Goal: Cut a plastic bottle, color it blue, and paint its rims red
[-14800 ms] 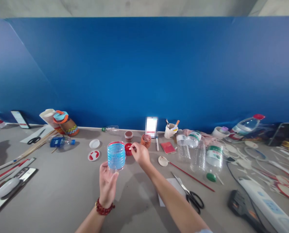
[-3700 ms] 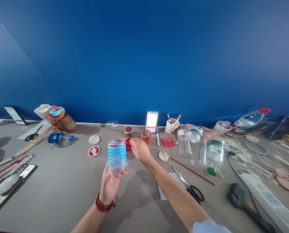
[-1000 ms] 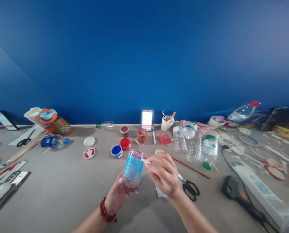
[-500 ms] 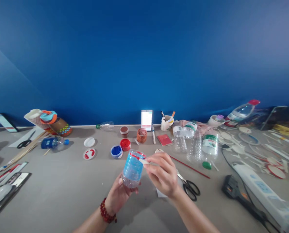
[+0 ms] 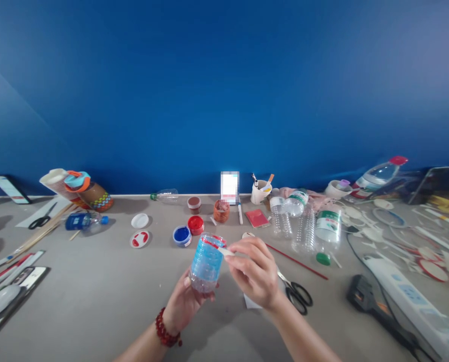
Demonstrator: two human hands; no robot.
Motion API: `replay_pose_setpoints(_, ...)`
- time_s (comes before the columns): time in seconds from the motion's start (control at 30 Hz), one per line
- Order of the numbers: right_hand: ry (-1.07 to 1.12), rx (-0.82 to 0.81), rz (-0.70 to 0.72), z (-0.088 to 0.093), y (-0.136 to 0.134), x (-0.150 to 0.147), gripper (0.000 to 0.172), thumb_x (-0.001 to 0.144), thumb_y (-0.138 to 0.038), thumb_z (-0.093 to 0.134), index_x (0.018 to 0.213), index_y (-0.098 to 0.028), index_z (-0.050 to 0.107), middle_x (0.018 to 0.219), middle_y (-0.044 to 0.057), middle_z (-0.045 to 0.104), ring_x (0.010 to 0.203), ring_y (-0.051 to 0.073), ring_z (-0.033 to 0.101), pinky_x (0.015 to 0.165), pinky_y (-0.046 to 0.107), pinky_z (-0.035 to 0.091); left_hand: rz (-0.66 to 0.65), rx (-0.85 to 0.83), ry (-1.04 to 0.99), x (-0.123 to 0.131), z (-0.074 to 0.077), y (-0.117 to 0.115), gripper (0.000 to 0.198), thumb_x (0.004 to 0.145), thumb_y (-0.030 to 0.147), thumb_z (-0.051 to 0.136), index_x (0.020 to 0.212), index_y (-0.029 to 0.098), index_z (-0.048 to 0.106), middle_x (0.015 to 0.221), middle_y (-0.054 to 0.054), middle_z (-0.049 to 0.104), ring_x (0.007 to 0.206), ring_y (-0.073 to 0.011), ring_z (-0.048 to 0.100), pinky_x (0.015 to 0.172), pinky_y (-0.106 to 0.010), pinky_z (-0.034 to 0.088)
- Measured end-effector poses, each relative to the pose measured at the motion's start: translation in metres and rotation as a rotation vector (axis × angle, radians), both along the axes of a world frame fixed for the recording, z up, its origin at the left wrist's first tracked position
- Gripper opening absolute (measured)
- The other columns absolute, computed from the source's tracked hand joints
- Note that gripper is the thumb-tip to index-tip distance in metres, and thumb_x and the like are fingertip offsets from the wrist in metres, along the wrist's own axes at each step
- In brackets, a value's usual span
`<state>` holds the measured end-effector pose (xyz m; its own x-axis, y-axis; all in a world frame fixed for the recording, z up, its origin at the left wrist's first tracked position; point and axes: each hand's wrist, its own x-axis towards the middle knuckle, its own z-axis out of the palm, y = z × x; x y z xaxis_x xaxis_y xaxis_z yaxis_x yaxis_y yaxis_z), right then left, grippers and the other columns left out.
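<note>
My left hand (image 5: 186, 299), a beaded bracelet on its wrist, is wrapped round the lower part of a cut plastic bottle (image 5: 206, 266). A blue band covers the bottle's middle, its base is clear, and red paint marks its rim. Between the thumb and fingers of my right hand (image 5: 255, 271) is a white stick (image 5: 224, 250) with a red tip, which lies at the bottle's rim. Whether the tip has bristles I cannot make out. Just beyond the bottle stand open jars of red paint (image 5: 196, 224) and blue paint (image 5: 181, 235).
Scissors (image 5: 298, 295) lie right of my right hand, near a thin red stick (image 5: 299, 262). Farther right are a glue gun (image 5: 375, 309), a power strip (image 5: 405, 296) and clear bottles (image 5: 328, 226). Two jar lids (image 5: 139, 239) lie left; a lit screen (image 5: 230, 187) stands at the back.
The view has shifted slightly, so the table items sit a little farther right. Both hands keep their hold, and the red-tipped stick stays at the bottle's rim.
</note>
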<state>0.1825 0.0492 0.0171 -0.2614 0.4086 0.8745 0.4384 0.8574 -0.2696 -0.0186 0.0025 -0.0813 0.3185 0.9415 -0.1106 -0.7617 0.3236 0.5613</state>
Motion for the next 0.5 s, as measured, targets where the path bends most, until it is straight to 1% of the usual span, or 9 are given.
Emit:
replay_pose_setpoints(0.17,0.026,-0.015,-0.002,0.0019,-0.0029,0.0061,0.020,0.083,-0.003,0.060,0.092,-0.020,0.066,0.089,0.008,0.070,0.080,0.020,0.059,0.072,0.037,0.053,0.023,0.006,0.002,0.0003,-0.0010,0.0001,0.037,0.077,0.042,0.077,0.104,0.017,0.075,0.098,-0.013,0.078,0.087,-0.0292,0.074,0.066,-0.034,0.057)
replay_pose_setpoints(0.3,0.008,0.003,0.028,0.0059,0.0005,0.0003,0.020,0.083,-0.004,0.059,0.094,-0.019,0.066,0.092,0.009,0.072,0.082,0.021,0.061,0.074,0.039,0.054,0.028,0.029,0.020,0.0014,-0.0028,-0.0003,0.038,0.076,0.040,0.078,0.107,0.019,0.073,0.097,-0.011,0.078,0.086,-0.0295,0.074,0.065,-0.034,0.057)
replay_pose_setpoints(0.5,-0.008,-0.010,-0.004,0.0054,0.0015,0.0016,0.021,0.082,-0.003,0.059,0.091,-0.021,0.065,0.090,0.008,0.071,0.080,0.020,0.061,0.073,0.038,0.054,0.037,0.027,0.016,0.0021,-0.0043,-0.0003,0.039,0.076,0.040,0.078,0.108,0.019,0.073,0.096,-0.011,0.078,0.086,-0.0307,0.074,0.065,-0.035,0.057)
